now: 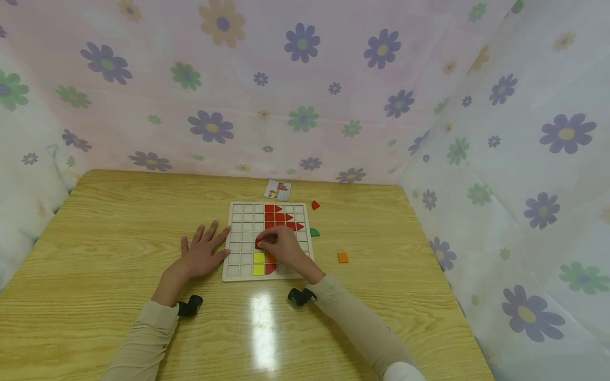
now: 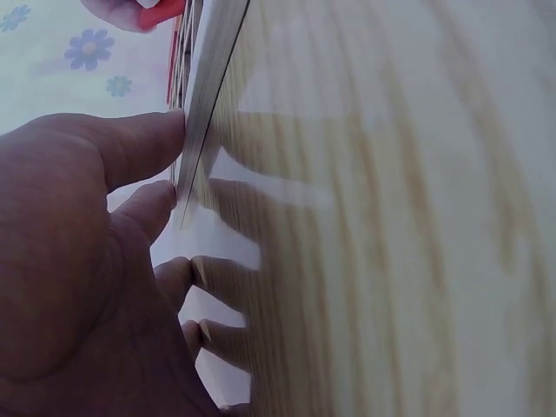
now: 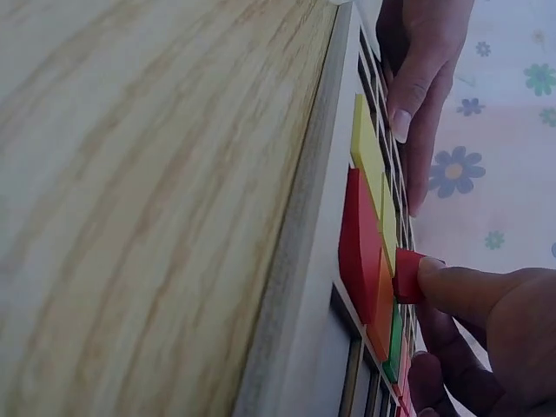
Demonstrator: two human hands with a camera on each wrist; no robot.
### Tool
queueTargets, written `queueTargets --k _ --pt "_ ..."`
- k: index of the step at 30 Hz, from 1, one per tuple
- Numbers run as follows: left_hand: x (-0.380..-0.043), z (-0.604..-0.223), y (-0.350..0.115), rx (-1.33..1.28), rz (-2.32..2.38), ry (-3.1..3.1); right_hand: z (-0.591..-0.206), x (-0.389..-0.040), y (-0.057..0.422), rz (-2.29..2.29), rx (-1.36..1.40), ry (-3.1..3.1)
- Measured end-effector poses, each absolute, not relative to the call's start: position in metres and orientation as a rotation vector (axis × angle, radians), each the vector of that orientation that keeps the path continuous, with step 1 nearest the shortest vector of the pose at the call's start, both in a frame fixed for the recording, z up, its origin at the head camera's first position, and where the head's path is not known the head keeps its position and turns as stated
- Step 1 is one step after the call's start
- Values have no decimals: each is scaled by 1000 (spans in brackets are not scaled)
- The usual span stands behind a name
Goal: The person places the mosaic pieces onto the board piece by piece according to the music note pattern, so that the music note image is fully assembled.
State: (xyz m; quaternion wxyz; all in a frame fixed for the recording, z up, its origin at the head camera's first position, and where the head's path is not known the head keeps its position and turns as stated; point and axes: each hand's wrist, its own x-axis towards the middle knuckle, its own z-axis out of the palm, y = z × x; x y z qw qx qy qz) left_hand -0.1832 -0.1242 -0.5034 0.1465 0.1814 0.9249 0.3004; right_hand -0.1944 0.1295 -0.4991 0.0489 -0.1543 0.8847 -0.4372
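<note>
A wooden grid board (image 1: 226, 267) lies flat on the table. My right hand (image 1: 287, 248) pinches a small red piece (image 3: 407, 276) between thumb and fingers, right at the grid cells above the yellow squares (image 1: 258, 270). Beside the yellows sit an orange piece (image 1: 270, 257) and a red round-edged piece (image 1: 270, 269); a green piece (image 3: 393, 346) shows past them in the right wrist view. Rows of red squares with pointed ends (image 1: 269, 217) fill upper cells, partly hidden by the right hand. With fingers spread, my left hand (image 1: 202, 255) touches the board's left edge at thumb and index fingertip.
Behind the board lies a printed pattern card (image 1: 278, 190). To its right are a loose red piece (image 1: 315, 205), a green rounded piece (image 1: 315, 232) and an orange square (image 1: 343, 257). Flowered cloth (image 1: 305, 119) walls in the table's back and sides.
</note>
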Motion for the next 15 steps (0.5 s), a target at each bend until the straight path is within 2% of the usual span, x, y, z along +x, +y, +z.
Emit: queueTargets --k 15 --pt "-183 -502 -124 534 864 2646 -500 -199 132 -1209 -465 2707"
